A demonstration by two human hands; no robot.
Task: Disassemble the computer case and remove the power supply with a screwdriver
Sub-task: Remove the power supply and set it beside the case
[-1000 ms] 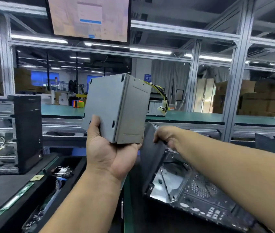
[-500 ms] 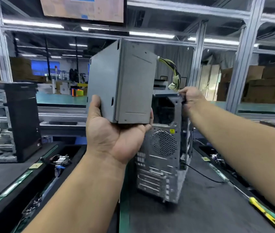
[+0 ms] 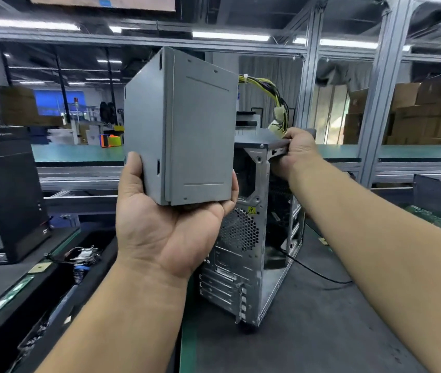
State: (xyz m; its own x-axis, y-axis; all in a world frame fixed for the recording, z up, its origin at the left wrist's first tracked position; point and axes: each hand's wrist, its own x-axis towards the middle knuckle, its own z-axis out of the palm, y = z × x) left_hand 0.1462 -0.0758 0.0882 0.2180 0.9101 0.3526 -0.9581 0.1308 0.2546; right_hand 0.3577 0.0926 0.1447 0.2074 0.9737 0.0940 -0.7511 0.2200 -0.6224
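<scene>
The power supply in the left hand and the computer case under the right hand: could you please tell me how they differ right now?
The power supply is held up in the air by the left hand; the computer case stands upright on the dark mat, gripped at its top edge by the right hand. The power supply is a closed box; the computer case is open-sided and vented at the back. The power supply is clearly smaller. Both are grey metal.

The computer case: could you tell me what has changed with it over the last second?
The right hand tipped the computer case up from lying on the bench to standing upright, and now grips its top edge. The left hand still holds the removed power supply aloft, cables trailing.
</scene>
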